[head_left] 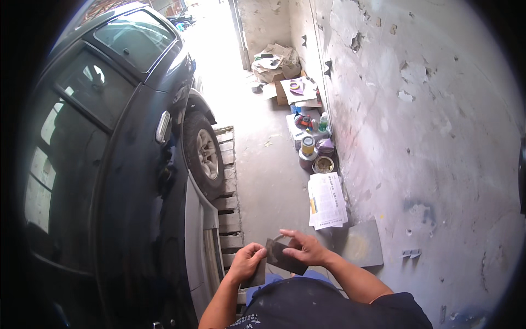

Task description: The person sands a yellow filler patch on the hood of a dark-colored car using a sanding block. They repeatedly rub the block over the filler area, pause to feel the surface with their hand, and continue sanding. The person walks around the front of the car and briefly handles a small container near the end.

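In front of my body, my left hand (pixel 246 264) is closed, thumb against fingers, on a greyish-brown flat piece (pixel 258 275) that hangs down below it. My right hand (pixel 308 249) grips a dark, thin rectangular sheet (pixel 286 260), its thumb lying on the upper face and the index finger stretched beyond the far edge. The two flat pieces look like sandpaper, though their surface is too small to make out for certain. The left fingertips meet the dark sheet's left edge. Whether the two pieces are joined behind the fingers I cannot tell.
A dark car (pixel 137 181) fills the left side, its wheel (pixel 206 152) beside a slatted pallet (pixel 229 193). Along the stained wall (pixel 427 137) stand cans (pixel 323 164), newspapers (pixel 329 200), a grey board (pixel 366 241) and, farther off, a cluttered box (pixel 281 93).
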Demonstrator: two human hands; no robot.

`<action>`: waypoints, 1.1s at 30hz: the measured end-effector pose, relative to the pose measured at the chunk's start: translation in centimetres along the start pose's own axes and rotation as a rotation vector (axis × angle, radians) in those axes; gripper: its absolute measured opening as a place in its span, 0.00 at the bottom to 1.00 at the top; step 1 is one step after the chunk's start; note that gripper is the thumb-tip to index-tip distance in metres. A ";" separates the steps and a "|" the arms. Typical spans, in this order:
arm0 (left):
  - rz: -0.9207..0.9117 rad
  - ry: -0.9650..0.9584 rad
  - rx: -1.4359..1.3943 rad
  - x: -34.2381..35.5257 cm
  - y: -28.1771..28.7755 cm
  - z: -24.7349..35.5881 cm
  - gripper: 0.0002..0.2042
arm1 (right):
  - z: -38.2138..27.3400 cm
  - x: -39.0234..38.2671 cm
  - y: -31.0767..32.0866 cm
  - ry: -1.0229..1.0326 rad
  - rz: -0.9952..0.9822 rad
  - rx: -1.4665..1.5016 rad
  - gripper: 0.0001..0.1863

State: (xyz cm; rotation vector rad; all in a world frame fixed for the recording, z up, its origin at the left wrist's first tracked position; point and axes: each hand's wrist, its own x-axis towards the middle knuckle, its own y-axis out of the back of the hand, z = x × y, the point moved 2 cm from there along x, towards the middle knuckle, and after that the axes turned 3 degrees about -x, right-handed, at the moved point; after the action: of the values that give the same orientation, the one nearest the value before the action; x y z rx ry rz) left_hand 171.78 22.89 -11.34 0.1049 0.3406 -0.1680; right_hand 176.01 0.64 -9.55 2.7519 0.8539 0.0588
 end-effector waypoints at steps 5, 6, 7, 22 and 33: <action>-0.058 0.046 -0.037 7.4 3.0 0.7 0.08 | 0.8 7.2 3.7 -0.081 0.052 0.042 0.30; -0.075 0.042 -0.080 9.4 3.9 0.8 0.09 | 1.1 9.0 4.2 -0.085 0.071 0.030 0.29; -0.090 0.039 -0.124 11.3 4.9 0.8 0.09 | 1.6 10.6 4.6 -0.088 0.089 0.019 0.29; -0.032 0.324 -0.409 39.3 20.8 8.4 0.31 | 2.3 40.0 11.7 -0.118 0.558 0.056 0.25; -0.231 0.197 -0.728 56.1 26.1 13.2 0.29 | 6.5 56.7 19.2 -0.153 0.502 0.414 0.26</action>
State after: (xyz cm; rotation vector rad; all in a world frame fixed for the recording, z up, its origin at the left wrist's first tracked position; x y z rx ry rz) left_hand 232.92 38.56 -16.21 -0.6431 0.5914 -0.2533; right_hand 234.14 15.74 -13.06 3.2349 0.1256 -0.2600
